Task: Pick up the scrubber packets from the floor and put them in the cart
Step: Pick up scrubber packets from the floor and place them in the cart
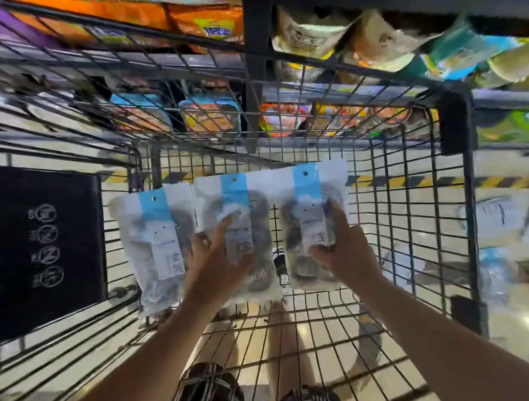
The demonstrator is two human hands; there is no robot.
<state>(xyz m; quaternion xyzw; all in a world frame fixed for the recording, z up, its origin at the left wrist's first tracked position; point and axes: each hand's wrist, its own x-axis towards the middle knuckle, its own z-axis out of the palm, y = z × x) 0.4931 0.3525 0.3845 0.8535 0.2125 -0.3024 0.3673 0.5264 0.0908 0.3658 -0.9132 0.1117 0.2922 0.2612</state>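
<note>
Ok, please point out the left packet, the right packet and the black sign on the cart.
left packet (156, 241), head view, white label.
right packet (307, 190), head view, blue strip.
black sign (45, 245), head view, white icons.

Three scrubber packets are laid side by side on the wire floor of the cart (389, 253): the left packet (157, 248), the middle packet (237, 234) and the right packet (313, 224), their edges touching or just overlapping. The left hand (217, 262) is placed on the middle packet, the right hand (344, 247) on the right packet. A sign panel (46, 248) is fixed to the cart's left wall. Shelves of goods (371, 47) are seen beyond the cart's far end. More packets (515, 229) are seen on the floor right of the cart.
</note>
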